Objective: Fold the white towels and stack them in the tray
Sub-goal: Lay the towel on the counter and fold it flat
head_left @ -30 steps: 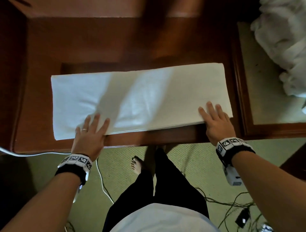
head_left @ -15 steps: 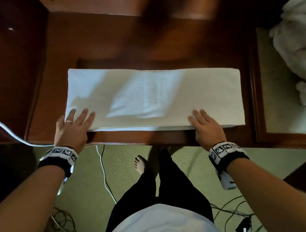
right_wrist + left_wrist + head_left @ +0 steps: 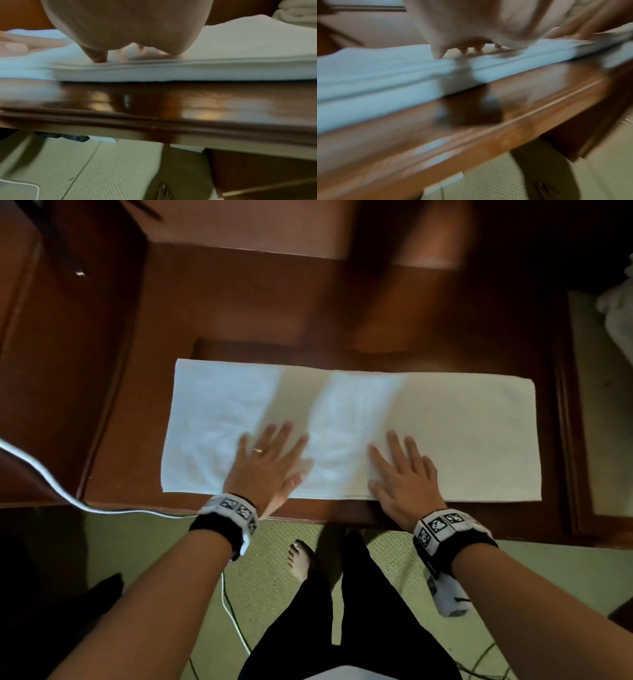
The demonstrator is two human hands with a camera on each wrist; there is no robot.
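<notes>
Across mid-frame, the folded towel (image 3: 428, 433) runs left-right; left hand (image 3: 265, 465) and right hand (image 3: 404, 477) press flat, fingers spread, gripping nothing.

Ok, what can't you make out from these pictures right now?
- Tray: cut off by the head view's right edge; the towels in it barely show.
- Left hand: left wrist view blurred; the palm hides most fingers.
- Right hand: same in the right wrist view.
- Towel layers: count unclear, edge blurred.
</notes>
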